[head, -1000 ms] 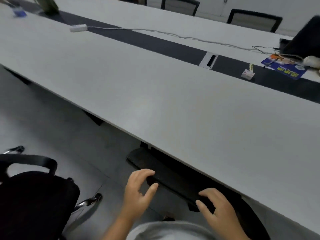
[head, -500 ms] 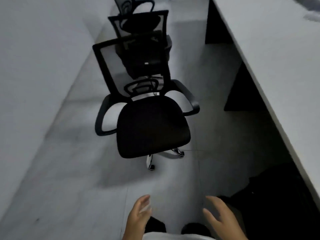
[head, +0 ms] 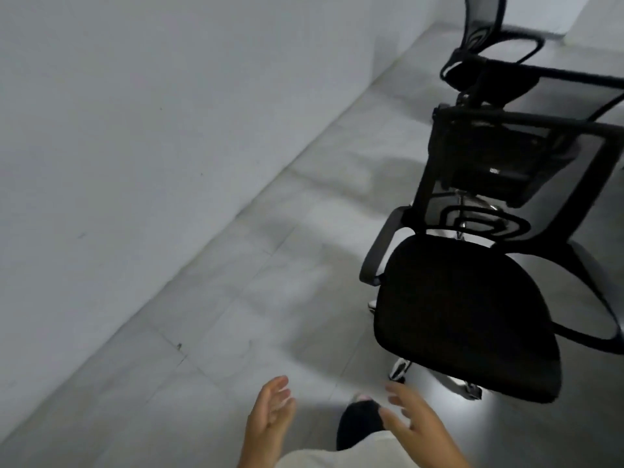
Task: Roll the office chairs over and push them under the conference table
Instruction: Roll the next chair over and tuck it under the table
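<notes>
Both hands empty, office chair ahead at 1 o'clock.
Left hand (head: 270,413) and right hand (head: 410,422) spread loose, touching nothing; nearest black mesh office chair (head: 469,305) on tiled floor (head: 236,298), second chair (head: 499,143) behind it.

One head-worn camera looks steeply down and forward from standing height. The floor (head: 236,332) fills most of the view, a pale wall (head: 135,130) runs along the left, and the nearest chair (head: 466,319) stands close on the right. The frame is tilted.
</notes>
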`<state>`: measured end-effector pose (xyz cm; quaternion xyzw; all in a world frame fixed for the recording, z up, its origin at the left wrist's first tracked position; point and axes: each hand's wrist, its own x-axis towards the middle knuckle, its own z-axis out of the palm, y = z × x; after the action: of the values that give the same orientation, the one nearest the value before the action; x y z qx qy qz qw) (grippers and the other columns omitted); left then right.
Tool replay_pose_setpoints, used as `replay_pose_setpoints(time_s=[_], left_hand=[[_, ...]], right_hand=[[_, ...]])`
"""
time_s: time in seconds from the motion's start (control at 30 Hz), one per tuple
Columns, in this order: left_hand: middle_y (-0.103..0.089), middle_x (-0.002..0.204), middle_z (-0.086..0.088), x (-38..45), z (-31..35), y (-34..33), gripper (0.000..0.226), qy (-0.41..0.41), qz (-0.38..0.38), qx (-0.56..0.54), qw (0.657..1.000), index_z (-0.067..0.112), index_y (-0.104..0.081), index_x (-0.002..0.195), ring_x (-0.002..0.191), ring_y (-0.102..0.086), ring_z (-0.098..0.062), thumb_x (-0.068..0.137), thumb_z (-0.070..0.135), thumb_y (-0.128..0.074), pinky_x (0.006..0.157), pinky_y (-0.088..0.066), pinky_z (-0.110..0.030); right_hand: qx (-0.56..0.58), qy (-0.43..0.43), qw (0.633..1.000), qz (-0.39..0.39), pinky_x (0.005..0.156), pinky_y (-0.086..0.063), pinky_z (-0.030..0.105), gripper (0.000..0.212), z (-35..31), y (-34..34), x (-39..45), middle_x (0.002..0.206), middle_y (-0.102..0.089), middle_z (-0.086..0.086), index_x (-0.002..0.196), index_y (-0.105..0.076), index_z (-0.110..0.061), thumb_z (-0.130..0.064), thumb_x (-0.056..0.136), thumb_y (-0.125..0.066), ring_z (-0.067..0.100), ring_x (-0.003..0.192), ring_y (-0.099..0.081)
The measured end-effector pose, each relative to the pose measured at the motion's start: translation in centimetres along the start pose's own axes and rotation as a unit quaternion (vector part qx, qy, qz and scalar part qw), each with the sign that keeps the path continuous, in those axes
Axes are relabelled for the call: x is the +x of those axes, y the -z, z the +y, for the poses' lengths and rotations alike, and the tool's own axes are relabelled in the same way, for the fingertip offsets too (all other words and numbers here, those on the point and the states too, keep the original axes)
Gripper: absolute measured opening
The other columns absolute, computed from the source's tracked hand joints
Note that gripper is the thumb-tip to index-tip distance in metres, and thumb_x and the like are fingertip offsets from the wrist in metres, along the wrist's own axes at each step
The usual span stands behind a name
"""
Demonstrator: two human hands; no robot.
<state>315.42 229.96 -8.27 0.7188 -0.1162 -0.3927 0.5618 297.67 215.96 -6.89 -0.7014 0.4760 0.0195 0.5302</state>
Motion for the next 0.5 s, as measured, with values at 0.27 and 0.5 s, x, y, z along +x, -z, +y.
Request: replay_pose_setpoints(time_s=[0.27,0.5], left_hand=[[-0.050,0.098,-0.019,15.5,3.4,4.0,0.024,0.104,0.064,-0.025,0.992,-0.004,-0.050,0.100,0.086,-0.048,-0.028,0.078,-0.012,-0.056,0.049,-0.042,-0.001],[-0.056,0.097,0.004,30.0,17.3,8.6,0.038,-0.060,0.082,-0.009,0.995,0.016,-0.053,0.100,0.093,-0.051,-0.001,0.063,0.024,-0.055,0.062,-0.044,-0.003]], right_hand=[[0.000,-0.055,0.997,0.048,0.093,-0.042,0.024,0.051,-7.2,-0.6,16.0,0.126,-0.053,0.012,0.122,-0.050,-0.008,-0.027,0.077,-0.066,0.017,0.108,-0.052],[0.032,0.054,0.998,0.029,0.081,-0.038,0.024,0.036,-22.2,1.4,30.4,0.113,-0.050,0.006,0.121,-0.047,-0.006,-0.010,0.086,-0.055,0.017,0.099,-0.051]])
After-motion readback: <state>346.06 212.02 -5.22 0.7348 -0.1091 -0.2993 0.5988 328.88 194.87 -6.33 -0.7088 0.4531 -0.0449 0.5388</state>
